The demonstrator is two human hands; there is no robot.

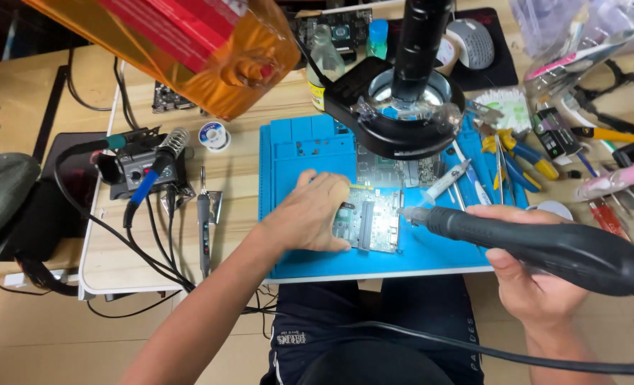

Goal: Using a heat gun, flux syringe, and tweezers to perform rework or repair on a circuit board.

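Nearest the camera, the right hand (527, 281) wraps its fingers around a thick black handheld tool with a tapered metal nozzle (545, 246). The tool's long axis runs nearly level across the view, and its nozzle points left at the right edge of a small green rectangular circuit board (370, 222). The board, studded with small components, lies flat on a blue work mat (431, 257) on the pale wooden tabletop (238, 171), near the mat's front edge. The left hand (310, 214) rests palm down, fingers bent, pinning the board's left edge. A black microscope with a ring light (399, 114) hangs above the mat's rear. Bare mat shows in front of the board; a syringe (446, 182) and yellow-handled pliers (520, 153) crowd the right. A soldering iron stand (142, 167) sits well apart to the left.
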